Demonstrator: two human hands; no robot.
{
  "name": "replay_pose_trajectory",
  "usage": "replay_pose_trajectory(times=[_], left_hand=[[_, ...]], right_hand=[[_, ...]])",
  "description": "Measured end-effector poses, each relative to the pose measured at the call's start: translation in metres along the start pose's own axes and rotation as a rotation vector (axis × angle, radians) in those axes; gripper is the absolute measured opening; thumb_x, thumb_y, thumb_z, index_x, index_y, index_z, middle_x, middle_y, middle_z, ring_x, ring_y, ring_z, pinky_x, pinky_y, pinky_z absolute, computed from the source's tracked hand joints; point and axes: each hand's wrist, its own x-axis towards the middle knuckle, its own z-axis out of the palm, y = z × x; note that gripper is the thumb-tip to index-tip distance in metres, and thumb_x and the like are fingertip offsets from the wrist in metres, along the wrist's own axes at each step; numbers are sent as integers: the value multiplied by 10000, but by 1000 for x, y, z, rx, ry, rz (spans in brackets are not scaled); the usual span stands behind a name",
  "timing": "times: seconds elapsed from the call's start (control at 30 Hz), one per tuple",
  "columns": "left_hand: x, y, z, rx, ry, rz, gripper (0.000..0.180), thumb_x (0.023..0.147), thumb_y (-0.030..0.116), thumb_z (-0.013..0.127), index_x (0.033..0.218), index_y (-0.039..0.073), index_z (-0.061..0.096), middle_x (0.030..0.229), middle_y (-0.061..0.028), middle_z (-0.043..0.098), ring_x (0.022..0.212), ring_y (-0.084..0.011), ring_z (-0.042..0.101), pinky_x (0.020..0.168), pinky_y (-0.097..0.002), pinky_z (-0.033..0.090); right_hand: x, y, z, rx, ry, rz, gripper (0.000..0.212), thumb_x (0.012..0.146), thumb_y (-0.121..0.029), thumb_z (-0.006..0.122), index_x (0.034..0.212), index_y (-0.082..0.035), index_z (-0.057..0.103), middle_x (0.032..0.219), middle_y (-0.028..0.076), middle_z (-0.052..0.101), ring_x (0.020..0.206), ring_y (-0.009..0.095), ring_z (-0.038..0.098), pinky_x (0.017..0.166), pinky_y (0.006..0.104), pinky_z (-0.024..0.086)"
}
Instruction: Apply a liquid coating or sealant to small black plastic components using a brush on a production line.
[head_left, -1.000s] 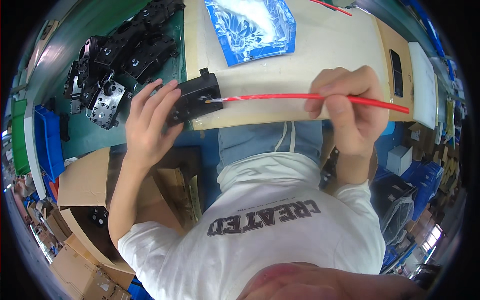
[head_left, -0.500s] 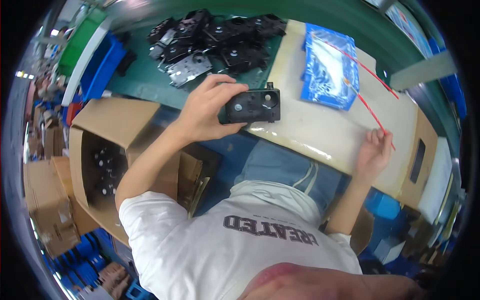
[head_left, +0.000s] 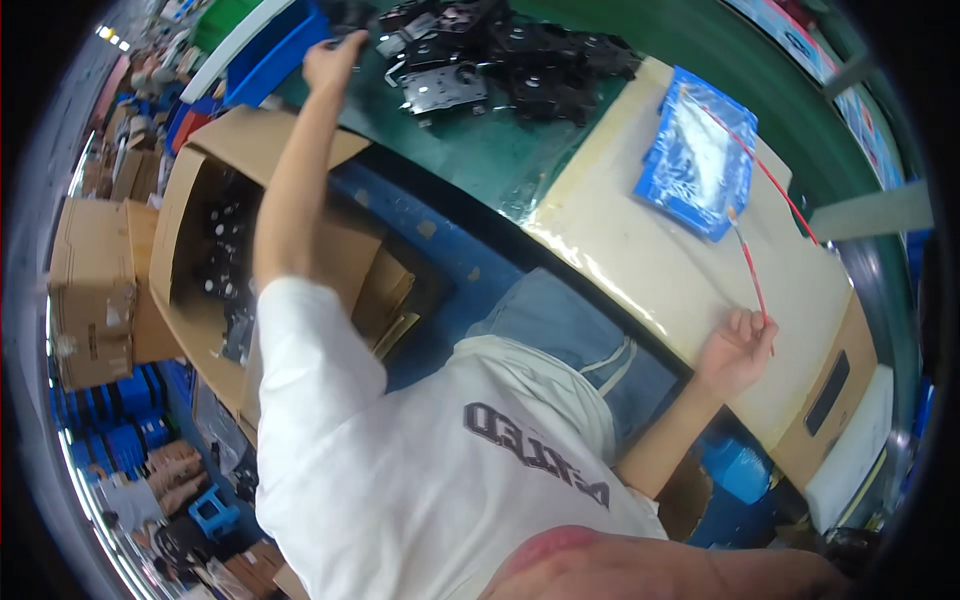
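My left hand point(head_left: 335, 62) is stretched out to the far left, beside a blue bin point(head_left: 268, 62). Its fingers are curled at a dark part point(head_left: 350, 17); blur and the hand itself hide whether this is the black housing held earlier. Resting over the right part of the pale work mat point(head_left: 600, 215), my right hand point(head_left: 738, 350) is closed round a thin red stick point(head_left: 752, 275) with a pale orange tip. That tip lies near the lower edge of a blue-and-clear plastic packet point(head_left: 700, 155). A second thin red strand point(head_left: 775, 180) runs across the packet and mat.
Several black and silver metal-and-plastic parts point(head_left: 500, 60) are heaped on the green bench at the back. An open cardboard box point(head_left: 185, 225) with black parts inside stands at my left. A cardboard piece with a dark slot point(head_left: 828, 395) edges the mat at right.
My left hand has swung from the mat's edge out to the far left, and the black housing is no longer plainly seen. My right hand still grips the red stick. The view has turned.
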Motion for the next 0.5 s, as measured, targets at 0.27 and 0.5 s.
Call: replay_pose_trajectory(times=[0.27, 0.5], left_hand=[[-19, -15, -11, 4, -99, 53, 593, 832, 421, 646, 1215, -29, 592, 1139, -176, 649, 1039, -301, 611, 925, -336, 461], [-77, -70, -183, 185, 255, 299, 359, 914, 362, 588, 1086, 65, 695, 960, -103, 710, 835, -218, 661, 749, -295, 510]], right_hand=[[1, -3, -2, 5, -30, 43, 211, 1029, -144, 429, 958, -22, 586, 776, 57, 549, 658, 115, 438, 637, 256, 366], [-1, -2, 2, -56, -33, 2, 195, 1028, -136, 432, 916, -35, 557, 787, 56, 534, 666, 126, 432, 640, 255, 366]])
